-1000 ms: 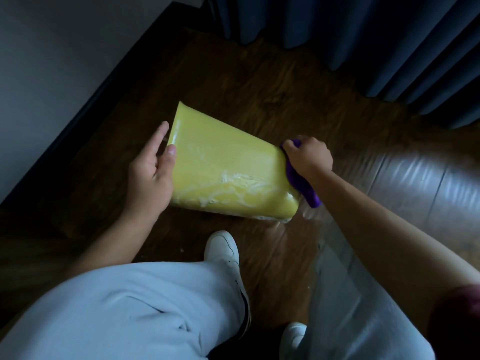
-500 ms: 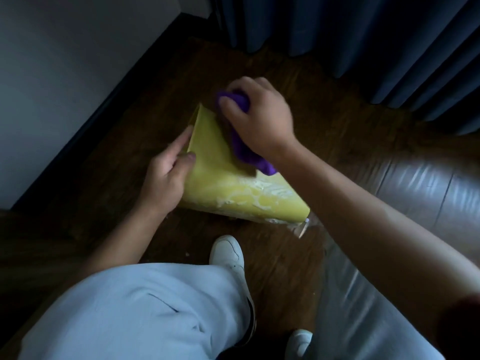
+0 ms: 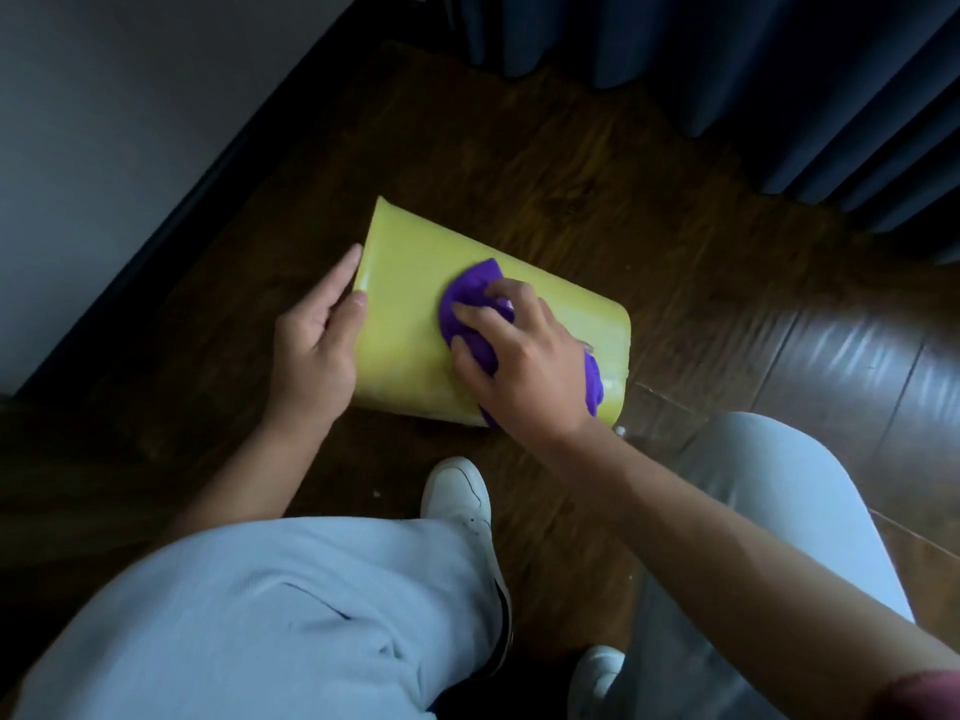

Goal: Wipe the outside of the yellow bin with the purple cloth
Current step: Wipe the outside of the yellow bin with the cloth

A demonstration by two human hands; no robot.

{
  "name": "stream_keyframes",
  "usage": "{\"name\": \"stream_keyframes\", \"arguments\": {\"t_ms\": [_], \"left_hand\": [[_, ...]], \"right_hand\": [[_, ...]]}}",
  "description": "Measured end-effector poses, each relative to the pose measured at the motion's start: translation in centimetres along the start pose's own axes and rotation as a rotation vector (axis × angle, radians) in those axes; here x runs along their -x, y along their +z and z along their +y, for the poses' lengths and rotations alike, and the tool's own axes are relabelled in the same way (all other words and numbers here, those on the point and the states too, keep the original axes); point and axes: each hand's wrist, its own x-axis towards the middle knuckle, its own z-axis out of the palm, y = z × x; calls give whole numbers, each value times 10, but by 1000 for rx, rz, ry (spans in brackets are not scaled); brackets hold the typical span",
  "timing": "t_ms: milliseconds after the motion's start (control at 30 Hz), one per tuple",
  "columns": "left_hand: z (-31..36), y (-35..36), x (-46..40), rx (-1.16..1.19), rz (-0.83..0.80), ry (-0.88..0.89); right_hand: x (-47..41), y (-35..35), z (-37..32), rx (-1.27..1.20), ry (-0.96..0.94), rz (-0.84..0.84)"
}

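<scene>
The fingers [image 3: 475, 314] of the right hand [image 3: 524, 363] are curled over the purple cloth [image 3: 470, 285], which is pressed onto the upturned side of the yellow bin [image 3: 400, 304]; the bin is laid on its side on the dark wooden floor [image 3: 545, 158]; its left edge is steadied by the left hand [image 3: 314, 340], fingers straight and together, thumb on the yellow face.

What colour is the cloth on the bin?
Purple; the head view shows the cloth best.
</scene>
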Motion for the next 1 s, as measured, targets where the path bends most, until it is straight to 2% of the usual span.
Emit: {"name": "stream_keyframes", "arguments": {"t_ms": [167, 367, 467, 600, 700, 833, 1000], "left_hand": [[0, -2, -1, 25, 12, -24], [4, 0, -2, 8, 28, -11], [4, 0, -1, -27, 34, -7], [4, 1, -3, -18, 59, -48], [6, 3, -5, -33, 77, -14], [5, 3, 0, -66, 99, -30], [2, -2, 1, -34, 113, -90]], "right_hand": [[12, -9, 45, 134, 167, -15], [-4, -32, 87, 215, 456, -166], [-18, -45, 74, 104, 418, -97], [-49, -35, 8, -92, 190, 99], [-67, -8, -38, -96, 88, 95], [-64, 21, -45, -11, 157, -41], [-48, 26, 4, 53, 285, -48]]}}
